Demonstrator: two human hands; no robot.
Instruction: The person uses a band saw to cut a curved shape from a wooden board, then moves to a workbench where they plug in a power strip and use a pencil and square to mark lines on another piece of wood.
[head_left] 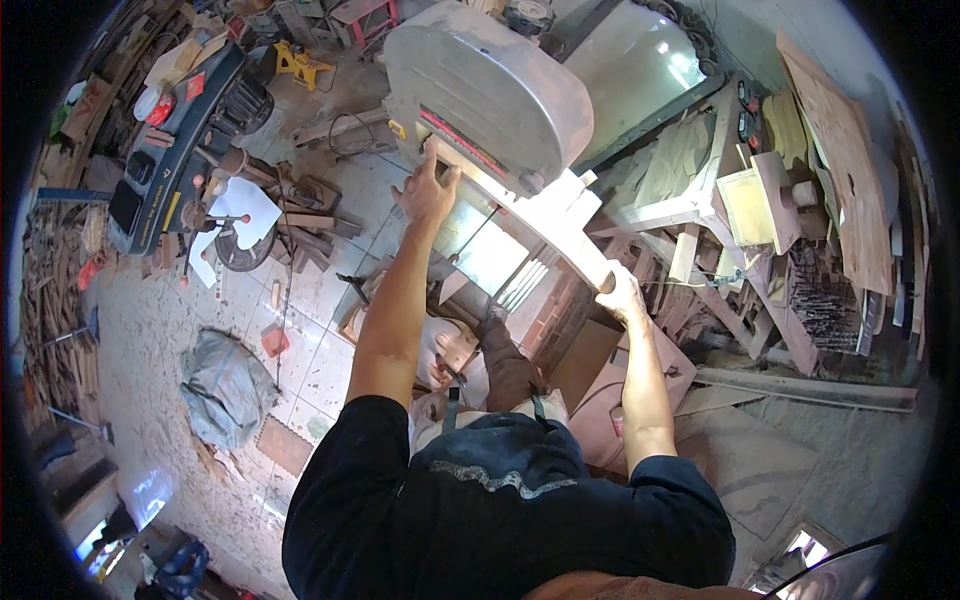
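A long pale wooden strip [545, 226] slants across in front of a machine with a big grey rounded housing [480, 85], which looks like a band saw. At its near right end, my right hand [625, 297] is closed around the strip, thumb on the near side. My left hand [428, 192] is by the strip's far left end, fingers apart, the index finger stretched up against the wood near the housing's red stripe. Bright light washes out the surface beside the strip, and no blade can be made out.
To the left stands a dark drill press [175, 160] with red-knobbed handles. A grey sack [228, 388] lies on the tiled floor. Wooden frames [700, 205] and leaning boards [845, 165] crowd the right. Beyond the housing is a large glass pane [630, 75].
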